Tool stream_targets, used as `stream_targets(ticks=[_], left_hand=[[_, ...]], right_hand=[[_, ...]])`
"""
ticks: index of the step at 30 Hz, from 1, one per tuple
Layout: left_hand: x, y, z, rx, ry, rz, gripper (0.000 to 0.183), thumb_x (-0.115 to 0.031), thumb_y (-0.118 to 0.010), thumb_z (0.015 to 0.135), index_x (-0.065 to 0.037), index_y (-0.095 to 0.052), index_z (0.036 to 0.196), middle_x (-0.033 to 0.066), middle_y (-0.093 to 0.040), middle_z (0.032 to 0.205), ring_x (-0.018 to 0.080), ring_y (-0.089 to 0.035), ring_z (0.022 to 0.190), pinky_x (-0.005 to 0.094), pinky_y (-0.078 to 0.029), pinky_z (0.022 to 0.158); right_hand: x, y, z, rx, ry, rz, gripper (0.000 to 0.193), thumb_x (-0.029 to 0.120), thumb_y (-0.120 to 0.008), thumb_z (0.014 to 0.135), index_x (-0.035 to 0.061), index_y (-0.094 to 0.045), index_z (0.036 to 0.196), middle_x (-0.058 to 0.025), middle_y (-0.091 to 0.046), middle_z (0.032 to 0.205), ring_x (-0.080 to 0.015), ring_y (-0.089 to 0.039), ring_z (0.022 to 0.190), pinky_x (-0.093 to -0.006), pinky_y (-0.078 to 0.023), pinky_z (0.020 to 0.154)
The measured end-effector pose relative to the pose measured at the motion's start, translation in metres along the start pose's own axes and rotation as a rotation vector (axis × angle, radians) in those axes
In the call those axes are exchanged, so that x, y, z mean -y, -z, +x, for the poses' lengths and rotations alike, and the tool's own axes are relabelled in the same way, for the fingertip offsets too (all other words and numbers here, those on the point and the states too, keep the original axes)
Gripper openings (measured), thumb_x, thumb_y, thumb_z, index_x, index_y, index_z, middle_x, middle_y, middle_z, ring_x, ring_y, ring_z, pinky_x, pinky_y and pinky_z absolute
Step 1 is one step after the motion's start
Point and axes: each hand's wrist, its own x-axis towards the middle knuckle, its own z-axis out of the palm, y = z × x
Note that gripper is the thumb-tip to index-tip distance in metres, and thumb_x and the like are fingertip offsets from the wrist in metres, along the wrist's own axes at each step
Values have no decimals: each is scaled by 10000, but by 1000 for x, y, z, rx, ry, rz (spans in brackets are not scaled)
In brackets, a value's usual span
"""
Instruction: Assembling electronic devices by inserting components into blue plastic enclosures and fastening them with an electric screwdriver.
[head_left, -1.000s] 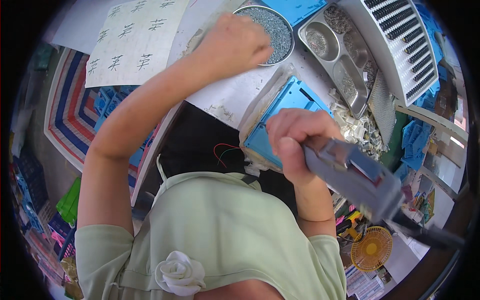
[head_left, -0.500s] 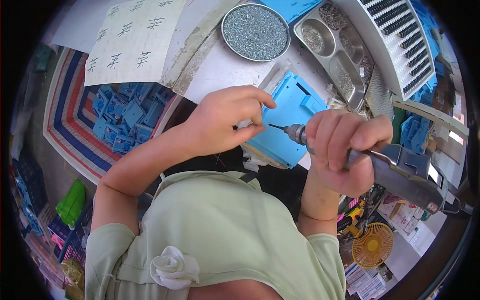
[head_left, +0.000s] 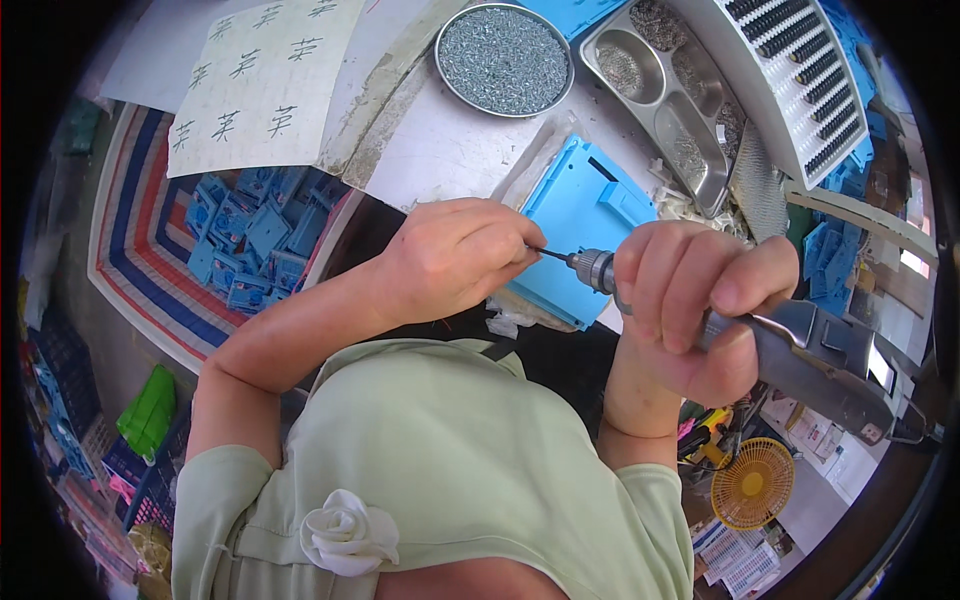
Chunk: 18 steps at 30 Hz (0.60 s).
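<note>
One screwdriver [head_left: 820, 372] | bit [head_left: 555, 255] leftward, axis sloping lower-right | right hand [head_left: 700, 310] wraps it | left hand [head_left: 455, 255] pinched at bit tip

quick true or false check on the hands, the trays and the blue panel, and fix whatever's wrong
1. The right hand grips the driver. True.
2. The long tray has only one compartment. False: it has several.
3. The round tray holds many small metal pieces. True.
4. The left hand is inside the round tray. False: its fingers are at the tip of the bit.
5. The blue panel lies nearer the person than the round tray. True.
</note>
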Motion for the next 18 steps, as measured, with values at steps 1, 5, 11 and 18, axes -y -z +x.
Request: stream_targets(ticks=[1, 5, 11, 18], left_hand=[[0, 0, -1, -1, 2, -8, 266, 34, -780, 723, -44, -555, 841, 124, -698, 882, 276, -693, 736, 329, -541, 599], [0, 2, -1, -1, -30, 28, 278, 29, -795, 707, -40, -566, 849, 142, -705, 913, 278, -694, 744, 328, -543, 600], [-1, 19, -2, 4, 85, 140, 200, -8, -780, 738, -29, -637, 875, 119, -721, 985, 273, -695, 830, 332, -551, 716], [15, 38, -8, -22, 273, 231, 145, -53, -746, 794, -40, -608, 751, 93, -633, 768, 250, -614, 693, 335, -463, 616]], right_hand=[[-1, -1, 0, 0, -7, -7, 211, 274, -581, 959, 102, -478, 1023, 20, -513, 631, -113, -478, 509, -297, -393, 548], [-2, -4, -2, -9, -22, -7, 219, 279, -589, 958, 101, -478, 1020, 18, -511, 629, -113, -475, 506, -298, -392, 542], [-13, -10, -4, -82, -84, -1, 228, 258, -612, 946, 82, -477, 1000, 8, -486, 607, -123, -444, 504, -299, -383, 531], [-37, -10, -8, -102, -136, -19, 202, 146, -637, 928, 51, -458, 941, -28, -496, 628, -126, -457, 536, -299, -389, 523]])
